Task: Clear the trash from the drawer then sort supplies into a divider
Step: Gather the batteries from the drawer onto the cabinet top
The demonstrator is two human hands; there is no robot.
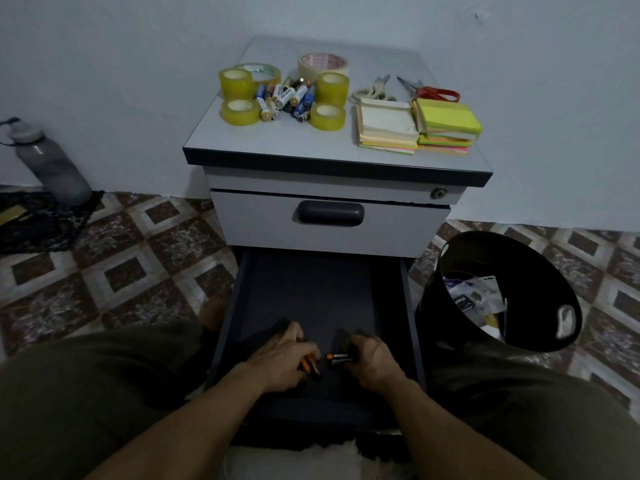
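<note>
Left hand: the left hand (282, 355), low in the centre of the frame, curls its fingers round a few orange-tipped batteries (310, 368), gathered so they lift out together.
Right hand: the right hand (372, 358), just beside it, grips two black-and-orange cells (337, 359) at one end; their free ends point toward the left hand.
Drawer: the open lower drawer (311, 289) shows a bare dark floor beyond the hands, so these cells look like the last supplies in it.
Cabinet top: supplies lie grouped by kind in the upper centre, probably staged for sorting: a battery pile (287, 98) ringed by tape rolls (240, 110), then scissors (429, 90) and sticky-note pads (446, 126).
Waste bin: the black waste bin (540, 258), right of the drawer, leans toward the person and holds wrappers (474, 296); the trash step seems done.
Divider: none is in view.
Likely next: carrying both handfuls up to the battery pile.
</note>
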